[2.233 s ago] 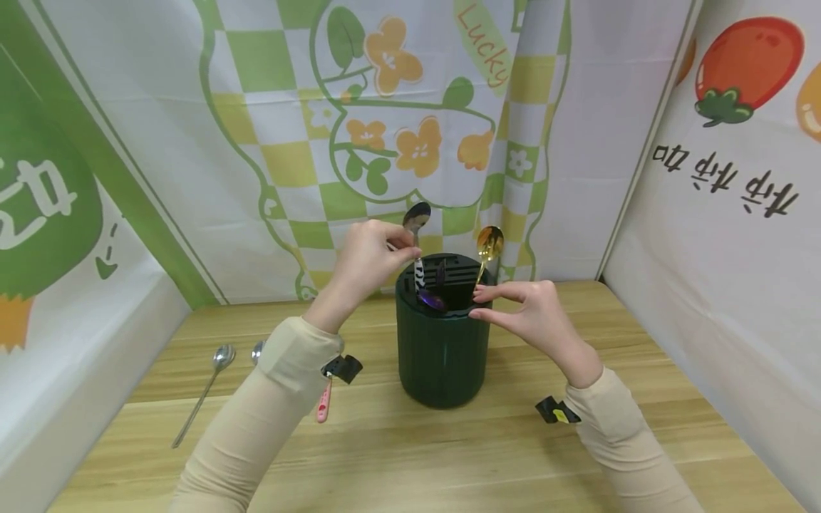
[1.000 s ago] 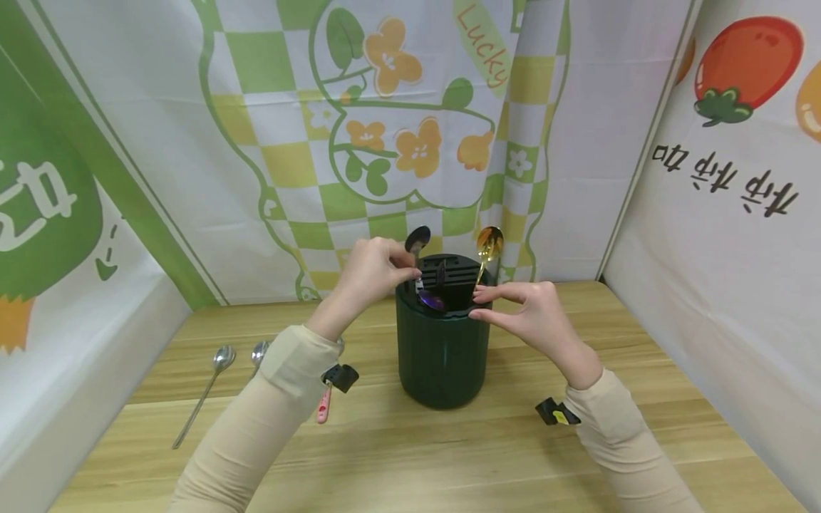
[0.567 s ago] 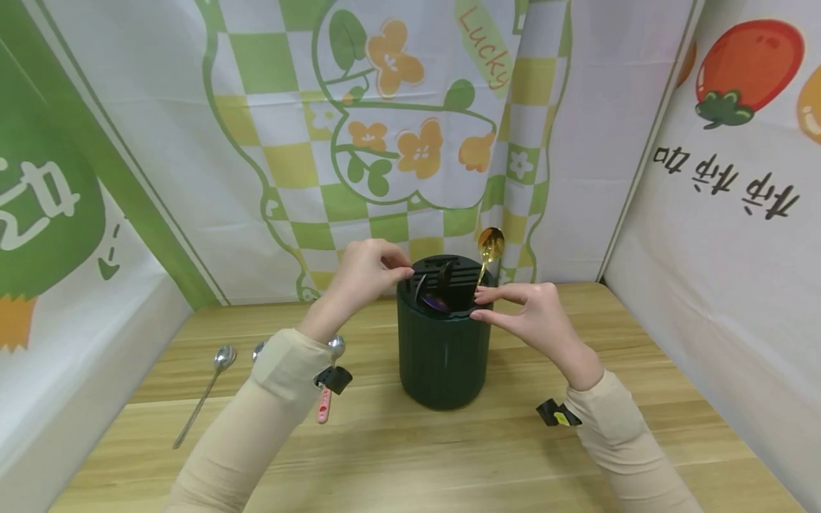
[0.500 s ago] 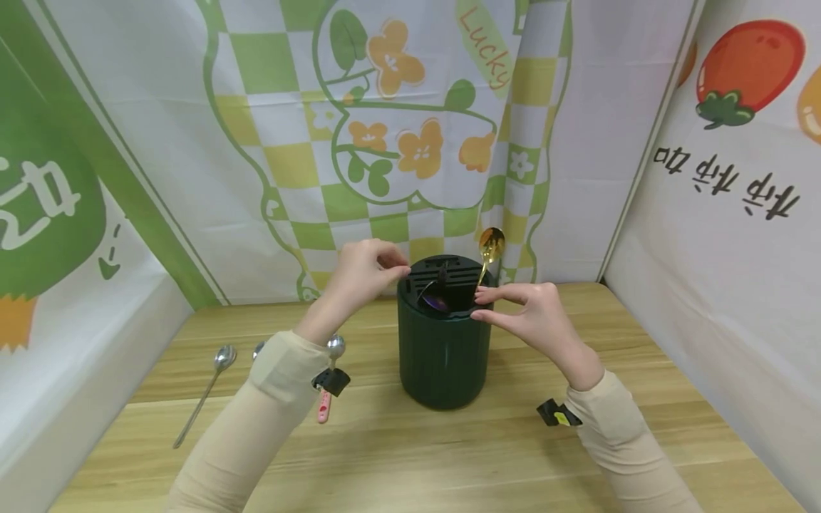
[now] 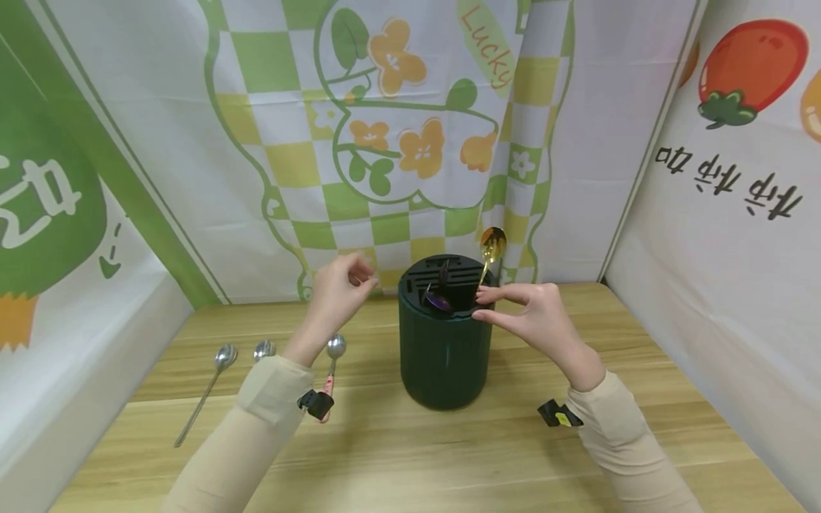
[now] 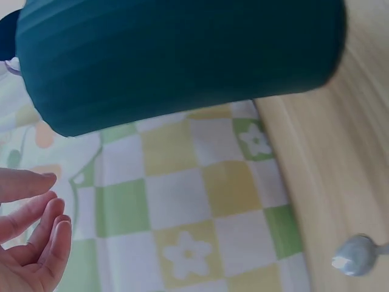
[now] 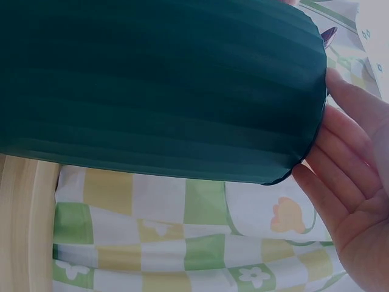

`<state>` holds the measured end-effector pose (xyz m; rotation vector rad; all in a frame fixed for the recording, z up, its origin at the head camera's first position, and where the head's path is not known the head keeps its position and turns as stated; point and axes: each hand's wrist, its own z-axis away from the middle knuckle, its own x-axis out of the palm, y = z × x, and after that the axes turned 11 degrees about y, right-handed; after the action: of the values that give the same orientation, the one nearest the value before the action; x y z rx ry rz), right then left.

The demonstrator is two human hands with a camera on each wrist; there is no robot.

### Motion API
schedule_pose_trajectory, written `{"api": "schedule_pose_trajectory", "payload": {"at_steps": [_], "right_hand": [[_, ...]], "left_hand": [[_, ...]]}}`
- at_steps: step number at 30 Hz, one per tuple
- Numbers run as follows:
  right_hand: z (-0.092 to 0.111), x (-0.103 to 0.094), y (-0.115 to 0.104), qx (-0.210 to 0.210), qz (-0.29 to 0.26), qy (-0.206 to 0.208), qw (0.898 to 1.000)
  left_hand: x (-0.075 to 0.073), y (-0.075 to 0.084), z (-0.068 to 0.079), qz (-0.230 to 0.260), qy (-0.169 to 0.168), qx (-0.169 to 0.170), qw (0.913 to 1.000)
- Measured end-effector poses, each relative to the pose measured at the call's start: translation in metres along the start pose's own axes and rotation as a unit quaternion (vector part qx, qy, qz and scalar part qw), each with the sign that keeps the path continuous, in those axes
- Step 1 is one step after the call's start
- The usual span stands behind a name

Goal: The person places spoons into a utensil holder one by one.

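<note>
A pale wood-grain desk (image 5: 513,456) carries one dark green, ribbed cylindrical holder (image 5: 445,360), upright, seemingly so its slotted top can take handles. Of two hands, the right hand (image 5: 535,313) touches its rim with straight fingers, likely steadying it; the left hand (image 5: 336,288) hangs loosely curled, pinching nothing. Three silver metal spoons (image 5: 225,356) lie leftward; the holder contains at least three others: one shiny gold spoon (image 5: 493,244), two dark purple spoons (image 5: 439,303).
</note>
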<state>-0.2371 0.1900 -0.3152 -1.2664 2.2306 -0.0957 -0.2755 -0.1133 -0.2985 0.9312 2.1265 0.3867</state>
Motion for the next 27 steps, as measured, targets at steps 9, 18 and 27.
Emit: {"api": "schedule_pose_trajectory", "payload": {"at_steps": [9, 18, 27], "right_hand": [[-0.001, -0.001, 0.000, -0.001, -0.006, 0.002, 1.000], [-0.001, -0.001, -0.001, -0.003, -0.005, 0.004, 1.000], [0.000, 0.000, 0.000, 0.003, -0.006, 0.001, 1.000]], "left_hand": [[0.004, -0.027, 0.015, -0.023, 0.000, -0.031, 0.9993], [0.012, -0.056, 0.033, -0.053, -0.014, -0.068, 0.9962], [0.015, -0.075, 0.047, -0.081, -0.037, -0.108, 0.9902]]}}
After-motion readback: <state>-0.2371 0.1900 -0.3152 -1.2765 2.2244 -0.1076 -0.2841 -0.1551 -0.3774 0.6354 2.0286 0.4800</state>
